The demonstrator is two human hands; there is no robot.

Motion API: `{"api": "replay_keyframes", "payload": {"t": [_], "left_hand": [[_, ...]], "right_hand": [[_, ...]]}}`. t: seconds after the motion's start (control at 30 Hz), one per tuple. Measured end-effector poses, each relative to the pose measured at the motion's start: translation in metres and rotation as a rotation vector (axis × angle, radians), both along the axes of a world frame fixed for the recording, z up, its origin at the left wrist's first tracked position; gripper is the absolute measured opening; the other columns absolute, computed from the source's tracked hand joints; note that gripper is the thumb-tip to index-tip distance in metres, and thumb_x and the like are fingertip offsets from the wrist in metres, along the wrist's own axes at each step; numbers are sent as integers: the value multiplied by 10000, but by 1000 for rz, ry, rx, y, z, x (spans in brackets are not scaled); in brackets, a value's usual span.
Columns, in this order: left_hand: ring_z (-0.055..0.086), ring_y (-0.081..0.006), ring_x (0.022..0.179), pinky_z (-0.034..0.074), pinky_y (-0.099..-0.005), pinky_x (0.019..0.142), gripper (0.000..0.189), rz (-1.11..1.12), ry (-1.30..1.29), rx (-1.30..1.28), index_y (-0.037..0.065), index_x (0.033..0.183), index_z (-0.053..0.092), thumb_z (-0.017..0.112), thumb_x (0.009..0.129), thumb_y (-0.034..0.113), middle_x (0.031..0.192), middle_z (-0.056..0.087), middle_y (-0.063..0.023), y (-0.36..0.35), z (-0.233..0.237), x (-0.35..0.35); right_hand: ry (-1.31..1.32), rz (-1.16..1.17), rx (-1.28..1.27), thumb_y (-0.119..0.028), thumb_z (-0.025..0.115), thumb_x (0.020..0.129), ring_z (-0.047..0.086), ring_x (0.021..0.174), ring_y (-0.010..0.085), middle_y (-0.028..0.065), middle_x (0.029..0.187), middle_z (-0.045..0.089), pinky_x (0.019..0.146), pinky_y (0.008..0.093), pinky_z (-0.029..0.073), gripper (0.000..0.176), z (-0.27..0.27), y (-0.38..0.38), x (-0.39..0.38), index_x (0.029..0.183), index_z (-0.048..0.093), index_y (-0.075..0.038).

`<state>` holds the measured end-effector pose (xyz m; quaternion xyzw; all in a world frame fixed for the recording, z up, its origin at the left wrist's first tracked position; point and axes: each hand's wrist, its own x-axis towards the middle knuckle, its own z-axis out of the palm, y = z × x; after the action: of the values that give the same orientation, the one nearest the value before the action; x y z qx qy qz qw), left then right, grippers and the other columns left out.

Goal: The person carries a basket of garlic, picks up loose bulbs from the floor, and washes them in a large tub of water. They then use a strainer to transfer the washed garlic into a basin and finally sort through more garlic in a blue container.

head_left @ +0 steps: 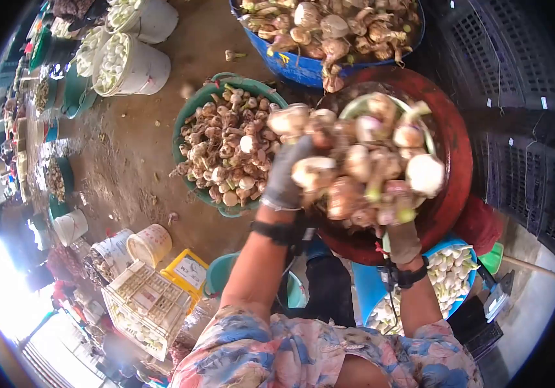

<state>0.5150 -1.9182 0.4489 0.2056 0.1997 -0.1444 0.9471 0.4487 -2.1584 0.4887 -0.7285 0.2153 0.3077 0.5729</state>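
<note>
A big heap of unpeeled garlic bulbs (361, 168) is held up in front of me, over a red round tub (455, 161). My left hand (288, 174), in a grey glove, presses against the heap's left side. Under its lower right side is my gloved right hand (402, 242), its fingers mostly hidden by the bulbs. A pale green bowl rim (429, 136) shows behind the heap; whether either hand touches it is hidden. Left of the heap stands a green basket (183, 123) full of brown garlic.
A blue tub (303, 70) of garlic stands at the top. White buckets (151, 68) hold pale bulbs at upper left. A light blue container (363, 291) of pale bulbs sits beside my right forearm. Dark crates (510, 64) line the right; a cream crate (151, 291) is lower left.
</note>
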Motion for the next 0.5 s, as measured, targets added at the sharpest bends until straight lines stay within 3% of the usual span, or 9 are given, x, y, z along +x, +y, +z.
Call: {"api": "replay_keyframes", "payload": {"t": [0.07, 0.1, 0.13, 0.17, 0.23, 0.33, 0.4, 0.47, 0.5], "left_hand": [[604, -164, 936, 521, -314, 795, 282, 144, 48, -9, 54, 1138, 567, 548, 927, 241, 1067, 608, -53, 37, 23, -7], [592, -169, 959, 509, -318, 822, 312, 177, 8, 241, 51, 1154, 563, 548, 923, 261, 1086, 602, -57, 55, 29, -13], [580, -173, 982, 497, -322, 850, 342, 206, -33, 491, 49, 1170, 559, 548, 919, 282, 1105, 595, -62, 73, 32, -18], [575, -182, 998, 487, -323, 870, 355, 216, -8, 524, 48, 1201, 542, 530, 928, 274, 1124, 589, -69, 92, 26, -22], [549, -212, 1083, 456, -342, 935, 432, 229, 127, 456, 41, 1255, 498, 472, 945, 340, 1208, 560, -91, 138, -7, -36], [521, -219, 1128, 458, -338, 923, 498, 299, 414, 460, 73, 1381, 361, 465, 954, 306, 1350, 452, -103, 197, -64, -69], [489, -240, 1181, 454, -381, 931, 517, -67, 138, 892, 72, 1402, 323, 476, 943, 257, 1403, 383, -101, 197, -72, -72], [472, -254, 1207, 456, -371, 935, 519, 301, 542, 764, 49, 1392, 312, 500, 909, 88, 1396, 372, -107, 161, -30, -39], [429, -311, 1251, 396, -470, 1018, 498, 63, 210, 1097, 70, 1385, 346, 500, 928, 191, 1346, 417, -105, 140, -27, -40]], "right_hand": [[-1054, 429, -493, -227, 562, 906, 632, 793, 292, 152, 865, 607, 680, 404, 515, 359, -12, 40, 23, 1195, 491, -26], [-711, 333, -312, -247, 596, 875, 580, 982, 387, 230, 1032, 592, 831, 458, 476, 495, -14, 56, 21, 1264, 437, 13], [-758, 307, -367, -255, 624, 845, 619, 885, 397, 224, 967, 627, 749, 456, 506, 610, -26, 78, 26, 1318, 345, 10], [-478, 169, -448, -206, 651, 808, 634, 733, 417, 203, 829, 647, 625, 453, 520, 741, -14, 108, 35, 1366, 221, 23], [-796, 279, -449, -107, 678, 755, 624, 592, 369, 178, 732, 642, 500, 435, 495, 868, -47, 133, 52, 1378, 104, 84], [-901, 473, -620, -83, 660, 759, 617, 563, 343, 143, 686, 633, 493, 410, 486, 832, -103, 144, 65, 1382, 143, 106], [-1004, 225, -458, -101, 659, 764, 627, 628, 342, 154, 738, 634, 531, 407, 489, 742, -92, 135, 77, 1356, 257, 96], [-965, 142, -469, -118, 658, 777, 627, 672, 350, 169, 790, 634, 553, 411, 490, 680, -80, 94, 75, 1325, 310, 84], [-945, 77, -443, -136, 657, 789, 627, 717, 359, 184, 841, 634, 574, 415, 491, 619, -73, 67, 73, 1293, 363, 72]]}}
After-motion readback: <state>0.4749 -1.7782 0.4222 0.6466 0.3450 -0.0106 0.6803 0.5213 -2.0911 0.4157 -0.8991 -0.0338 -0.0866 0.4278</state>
